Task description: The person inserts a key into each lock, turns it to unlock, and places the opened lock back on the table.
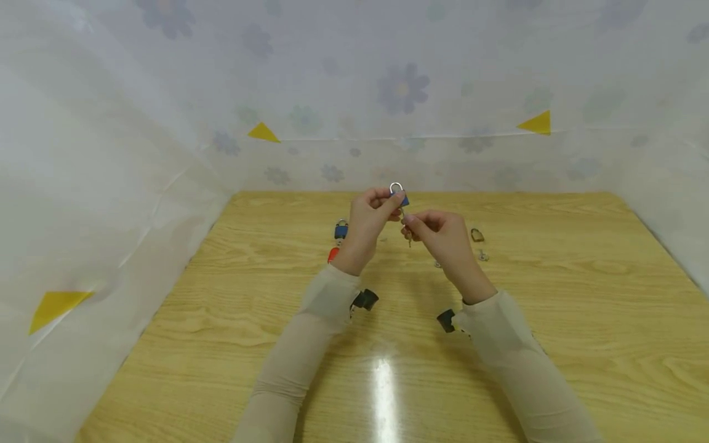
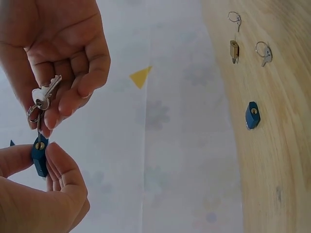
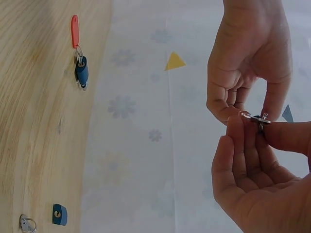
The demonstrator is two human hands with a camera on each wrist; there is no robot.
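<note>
— What do we have in the left hand (image 1: 370, 216)?

— We pinch a small blue padlock (image 2: 40, 156) between thumb and fingertips, raised well above the surface (image 1: 554, 307). Its silver shackle (image 1: 396, 187) stands upright above our grip, and the brass keyhole end faces the other hand.

— And the right hand (image 1: 437, 232)?

— Its grip is closed on a silver key (image 2: 47, 92) on a ring; thumb and forefinger pinch it, the other fingers curled beneath. A second key runs from the ring to the padlock's keyhole; we cannot tell how deep it sits. The two grips are just beside each other, nearly touching.

— What lies below our grips?

— Beyond the left hand, on the surface, a second blue padlock (image 1: 341, 230) with a red tag (image 1: 333, 254) close beside it. Past the right hand, a small brass padlock (image 1: 477, 235), and near it a loose key on a ring (image 1: 483, 255). From the right wrist we also see a blue padlock body (image 3: 59, 214) lying flat with a key ring (image 3: 27, 224) just next to it.

— Around the surface?

— A pale flowered sheet (image 1: 404, 92) with yellow triangles (image 1: 537, 123) hangs behind and to the sides.
</note>
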